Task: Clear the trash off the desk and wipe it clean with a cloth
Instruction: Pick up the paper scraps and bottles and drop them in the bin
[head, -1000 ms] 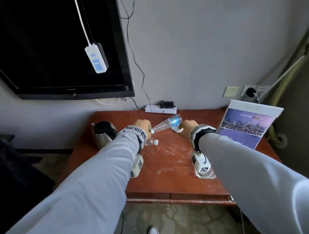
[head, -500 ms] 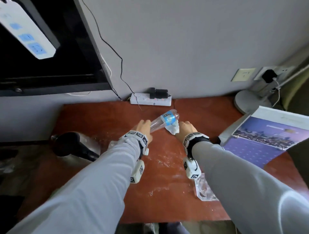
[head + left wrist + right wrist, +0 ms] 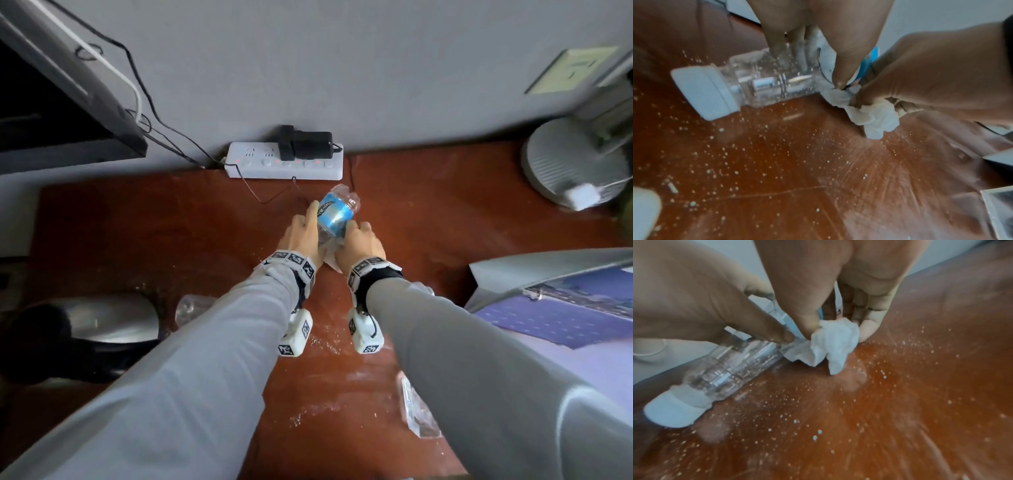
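The left hand (image 3: 301,236) grasps the clear bottle (image 3: 337,214) lying on the crumb-strewn desk (image 3: 171,233), while the right hand (image 3: 359,245), touching it, pinches a crumpled tissue (image 3: 830,344).

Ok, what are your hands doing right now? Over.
Left hand grips the bottle. Right hand on bottle, fingers pinching crumpled tissue. Crumbs on desk.

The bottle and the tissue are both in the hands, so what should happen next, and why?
Probably lift both off the desk toward a bin. The left hand already grips the bottle, the right hand pinches the crumpled tissue, and crumbs underneath still need wiping.
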A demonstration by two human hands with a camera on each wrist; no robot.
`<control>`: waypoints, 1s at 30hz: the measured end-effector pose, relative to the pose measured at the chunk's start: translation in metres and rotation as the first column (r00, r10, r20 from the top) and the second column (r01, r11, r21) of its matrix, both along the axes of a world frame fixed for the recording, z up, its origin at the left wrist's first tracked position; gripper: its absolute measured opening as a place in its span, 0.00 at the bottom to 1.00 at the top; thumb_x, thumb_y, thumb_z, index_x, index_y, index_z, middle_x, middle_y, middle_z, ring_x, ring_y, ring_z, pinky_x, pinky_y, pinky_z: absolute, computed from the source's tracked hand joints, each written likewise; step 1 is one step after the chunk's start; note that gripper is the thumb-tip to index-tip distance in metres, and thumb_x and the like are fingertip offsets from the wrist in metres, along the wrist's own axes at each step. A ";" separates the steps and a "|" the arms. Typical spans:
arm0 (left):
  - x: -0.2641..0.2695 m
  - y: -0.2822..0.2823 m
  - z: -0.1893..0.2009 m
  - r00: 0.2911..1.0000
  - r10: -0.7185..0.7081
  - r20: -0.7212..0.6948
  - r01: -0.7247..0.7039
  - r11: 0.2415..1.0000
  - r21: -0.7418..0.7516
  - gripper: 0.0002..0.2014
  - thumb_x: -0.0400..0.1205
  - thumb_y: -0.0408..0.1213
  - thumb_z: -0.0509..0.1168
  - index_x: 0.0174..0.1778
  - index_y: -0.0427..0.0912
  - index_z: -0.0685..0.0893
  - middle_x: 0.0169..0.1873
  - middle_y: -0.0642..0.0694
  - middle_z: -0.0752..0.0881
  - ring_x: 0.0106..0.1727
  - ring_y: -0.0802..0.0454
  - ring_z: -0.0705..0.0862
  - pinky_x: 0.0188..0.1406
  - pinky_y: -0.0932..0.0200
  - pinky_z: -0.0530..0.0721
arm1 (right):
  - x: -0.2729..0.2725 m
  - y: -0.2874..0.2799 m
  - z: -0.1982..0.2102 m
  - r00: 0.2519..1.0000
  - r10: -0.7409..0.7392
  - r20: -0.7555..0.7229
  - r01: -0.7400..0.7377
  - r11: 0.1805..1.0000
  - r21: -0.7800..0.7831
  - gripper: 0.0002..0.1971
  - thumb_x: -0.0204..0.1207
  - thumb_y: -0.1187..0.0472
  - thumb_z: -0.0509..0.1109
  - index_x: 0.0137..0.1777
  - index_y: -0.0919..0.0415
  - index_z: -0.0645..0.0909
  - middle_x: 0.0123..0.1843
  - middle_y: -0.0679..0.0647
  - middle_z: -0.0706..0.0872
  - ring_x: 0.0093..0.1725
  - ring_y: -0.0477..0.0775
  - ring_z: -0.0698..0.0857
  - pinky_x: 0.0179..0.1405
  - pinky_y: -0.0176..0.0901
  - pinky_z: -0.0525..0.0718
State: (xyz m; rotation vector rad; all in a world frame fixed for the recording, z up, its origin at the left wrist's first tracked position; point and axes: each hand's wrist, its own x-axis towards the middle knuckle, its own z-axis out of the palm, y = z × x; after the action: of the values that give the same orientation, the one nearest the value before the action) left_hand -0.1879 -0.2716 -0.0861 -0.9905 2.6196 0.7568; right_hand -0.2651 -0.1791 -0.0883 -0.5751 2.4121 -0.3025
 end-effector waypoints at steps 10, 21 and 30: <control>0.002 -0.002 0.011 0.997 0.063 -0.051 -0.062 0.998 0.011 0.42 0.76 0.35 0.71 0.83 0.51 0.57 0.61 0.37 0.76 0.59 0.36 0.80 0.57 0.39 0.82 | -0.008 0.007 0.012 0.995 0.079 -0.055 -0.081 0.997 -0.021 0.14 0.76 0.64 0.65 0.61 0.62 0.78 0.57 0.61 0.78 0.58 0.66 0.83 0.52 0.47 0.78; 0.048 0.009 0.141 0.990 -0.055 -0.133 0.039 0.992 -0.119 0.39 0.69 0.44 0.75 0.76 0.48 0.67 0.56 0.43 0.84 0.54 0.39 0.86 0.49 0.50 0.84 | 0.024 0.052 0.150 0.944 0.089 -0.317 -0.148 0.974 -0.169 0.16 0.76 0.63 0.65 0.62 0.56 0.85 0.60 0.61 0.85 0.60 0.64 0.84 0.57 0.47 0.82; 0.140 0.076 0.173 0.975 0.026 -0.221 -0.049 0.994 -0.097 0.37 0.70 0.42 0.79 0.73 0.45 0.70 0.60 0.42 0.82 0.54 0.44 0.84 0.47 0.54 0.79 | 0.092 0.114 0.201 0.894 0.186 -0.408 -0.232 0.970 -0.066 0.15 0.74 0.65 0.67 0.60 0.57 0.84 0.61 0.59 0.85 0.61 0.63 0.84 0.57 0.48 0.84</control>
State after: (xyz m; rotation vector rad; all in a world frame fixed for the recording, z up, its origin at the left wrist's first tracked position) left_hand -0.0475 -0.1952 0.0868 -1.0406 2.8615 0.7902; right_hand -0.1728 -0.0651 0.1131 -1.0286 2.7002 -0.2472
